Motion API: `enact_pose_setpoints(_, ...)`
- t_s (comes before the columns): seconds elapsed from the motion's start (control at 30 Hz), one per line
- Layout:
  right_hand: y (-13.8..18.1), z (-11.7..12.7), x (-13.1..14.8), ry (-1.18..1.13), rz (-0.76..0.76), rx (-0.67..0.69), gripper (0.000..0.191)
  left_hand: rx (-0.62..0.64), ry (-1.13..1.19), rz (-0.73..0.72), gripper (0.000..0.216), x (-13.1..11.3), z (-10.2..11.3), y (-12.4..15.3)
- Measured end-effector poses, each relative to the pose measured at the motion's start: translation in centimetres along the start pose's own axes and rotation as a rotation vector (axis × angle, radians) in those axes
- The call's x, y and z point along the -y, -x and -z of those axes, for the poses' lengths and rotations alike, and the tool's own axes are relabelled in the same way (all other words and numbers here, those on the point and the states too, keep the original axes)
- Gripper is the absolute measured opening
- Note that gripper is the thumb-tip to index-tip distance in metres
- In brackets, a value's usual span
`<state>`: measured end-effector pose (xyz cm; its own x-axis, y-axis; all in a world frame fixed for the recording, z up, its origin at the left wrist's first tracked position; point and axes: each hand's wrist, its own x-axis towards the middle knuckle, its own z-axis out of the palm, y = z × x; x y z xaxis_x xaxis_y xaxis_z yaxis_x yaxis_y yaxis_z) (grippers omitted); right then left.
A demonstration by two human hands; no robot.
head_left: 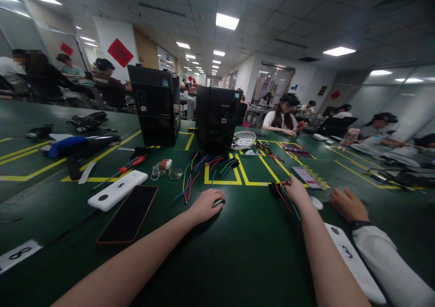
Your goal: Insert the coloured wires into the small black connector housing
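My left hand rests low over the green table with its fingers curled. A small greyish patch shows at the fingertips, too small to name. In front of it lie loose coloured wires, red, blue, green and yellow. My right hand is stretched forward, its fingers closed at a wire bundle with black connectors; red, blue and green wire ends trail toward me. Another bunch of coloured wires with black ends lies in front of the right-hand black computer case.
A second computer case stands left. Nearby are a phone, a white power bank, a red-handled screwdriver, glasses and a white basket. A co-worker's hand lies at right by another white device.
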<state>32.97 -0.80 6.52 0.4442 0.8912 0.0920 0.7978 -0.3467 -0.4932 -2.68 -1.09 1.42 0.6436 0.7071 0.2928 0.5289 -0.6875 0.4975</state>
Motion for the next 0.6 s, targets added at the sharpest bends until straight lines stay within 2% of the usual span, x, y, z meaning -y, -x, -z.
enact_pose_setpoints(0.23,0.5,0.8,0.4,0.206,0.043,-0.043,0.012,-0.004,-0.009,-0.006,0.021,0.0,0.0,0.0)
enact_pose_setpoints(0.47,0.3,0.0,0.0,0.202,0.106,0.056,0.013,-0.001,-0.003,0.000,0.021,-0.1,0.1,0.0)
enact_pose_setpoints(0.6,0.4,-0.3,0.3,0.227,0.144,0.060,0.016,-0.003,0.000,-0.001,0.021,0.0,-0.1,0.0)
